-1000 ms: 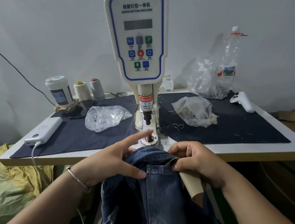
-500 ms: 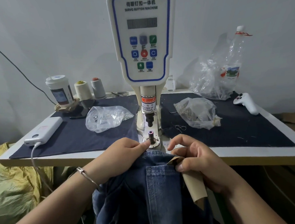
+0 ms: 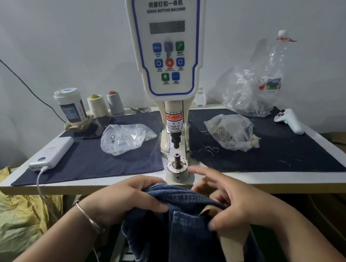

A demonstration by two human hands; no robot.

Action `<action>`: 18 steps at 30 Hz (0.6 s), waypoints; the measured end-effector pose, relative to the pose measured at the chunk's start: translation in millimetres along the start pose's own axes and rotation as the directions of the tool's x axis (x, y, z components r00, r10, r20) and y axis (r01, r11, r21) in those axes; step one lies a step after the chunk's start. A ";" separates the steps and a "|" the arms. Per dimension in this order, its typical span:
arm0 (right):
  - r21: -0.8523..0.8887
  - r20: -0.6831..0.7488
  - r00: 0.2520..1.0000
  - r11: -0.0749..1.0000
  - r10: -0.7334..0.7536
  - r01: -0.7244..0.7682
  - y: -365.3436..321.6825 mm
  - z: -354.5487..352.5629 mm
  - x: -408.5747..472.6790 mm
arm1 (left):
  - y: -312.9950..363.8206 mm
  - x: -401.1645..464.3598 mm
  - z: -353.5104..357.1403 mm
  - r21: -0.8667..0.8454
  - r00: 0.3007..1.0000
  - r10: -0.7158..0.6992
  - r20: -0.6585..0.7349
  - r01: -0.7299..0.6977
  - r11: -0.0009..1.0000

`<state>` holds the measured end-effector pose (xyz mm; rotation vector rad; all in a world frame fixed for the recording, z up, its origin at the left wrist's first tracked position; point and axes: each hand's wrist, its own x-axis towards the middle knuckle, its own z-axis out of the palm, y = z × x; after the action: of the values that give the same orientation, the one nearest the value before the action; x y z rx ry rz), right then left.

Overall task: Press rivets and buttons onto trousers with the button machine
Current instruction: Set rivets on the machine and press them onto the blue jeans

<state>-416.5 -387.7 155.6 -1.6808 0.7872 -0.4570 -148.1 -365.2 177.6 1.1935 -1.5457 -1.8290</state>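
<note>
The white servo button machine (image 3: 167,51) stands at the table's middle, its lower die post (image 3: 177,160) bare below the punch. Blue denim trousers (image 3: 188,229) hang off the table's front edge, just short of the die. My left hand (image 3: 127,200) grips the waistband's left side, thumb on top of the cloth. My right hand (image 3: 236,203) holds the right side by a tan paper tag (image 3: 231,245), its thumb pressing the fabric while the index finger stretches blurred toward the die base.
Two clear bags of metal parts lie on the dark mats: one left (image 3: 127,137), one right (image 3: 231,132). A power bank (image 3: 52,154), a cup (image 3: 71,105), two thread cones (image 3: 105,104), a white controller (image 3: 289,120) and a plastic bottle (image 3: 272,75) ring the table.
My left hand has drawn back from the die and now grips the waistband lower down. My right index finger has lifted off the trousers and reaches forward.
</note>
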 end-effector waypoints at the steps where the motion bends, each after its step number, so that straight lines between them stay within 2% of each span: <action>1: -0.059 0.024 0.999 0.997 0.043 -0.041 -0.4 -0.2 0.3 | -0.1 1.2 1.2 -0.020 1.000 0.007 0.014 -0.007 1.000; 5: 0.055 0.146 0.986 0.994 0.083 -0.092 1.7 -2.2 0.4 | -0.6 5.6 3.8 -0.031 0.999 0.006 0.053 -0.004 1.000; 8: -0.054 0.133 0.990 0.998 0.046 -0.039 0.9 -8.5 -2.2 | -3.8 7.5 -0.3 0.020 0.999 -0.038 -0.023 0.039 0.999; 9: -0.082 0.077 0.997 0.996 0.026 -0.019 -0.1 -13.4 -1.5 | -4.5 7.5 -2.2 0.040 0.996 -0.054 -0.074 0.057 0.998; 10: -0.116 -0.048 0.999 0.993 -0.005 -0.001 0.1 -20.0 0.6 | -5.3 7.3 -4.6 0.071 0.989 -0.060 -0.132 0.070 0.995; 11: -0.177 -0.245 0.969 0.984 -0.038 -0.006 2.2 -29.3 4.9 | -6.1 6.8 -7.1 0.105 0.980 -0.060 -0.190 0.081 0.991; 12: -0.253 -0.479 0.874 0.966 -0.081 -0.049 6.0 -41.9 10.7 | -6.9 6.0 -10.1 0.133 0.969 -0.055 -0.243 0.090 0.987; 13: -0.347 -0.669 0.729 0.928 -0.145 -0.134 10.1 -56.0 17.8 | -7.7 5.1 -13.2 0.149 0.957 -0.047 -0.288 0.093 0.984; 14: -0.433 -0.773 0.598 0.864 -0.209 -0.257 15.2 -69.6 25.2 | -8.1 4.1 -17.0 0.161 0.946 -0.031 -0.323 0.087 0.983; 15: -0.487 -0.812 0.526 0.793 -0.255 -0.367 21.7 -82.5 33.3 | -7.8 3.2 -21.1 0.170 0.936 -0.011 -0.352 0.076 0.982; 16: -0.530 -0.808 0.523 0.721 -0.270 -0.446 29.4 -94.9 42.3 | -7.1 2.5 -25.9 0.182 0.927 0.012 -0.375 0.061 0.981; 18: -0.613 -0.763 0.608 0.546 -0.220 -0.571 40.0 -113.1 59.9 | -4.8 3.1 -35.8 0.207 0.913 0.055 -0.404 0.033 0.978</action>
<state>-460.6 -513.3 139.9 -2.2037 2.1429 -0.7454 -118.9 -386.0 172.5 1.5444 -1.5163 -1.3166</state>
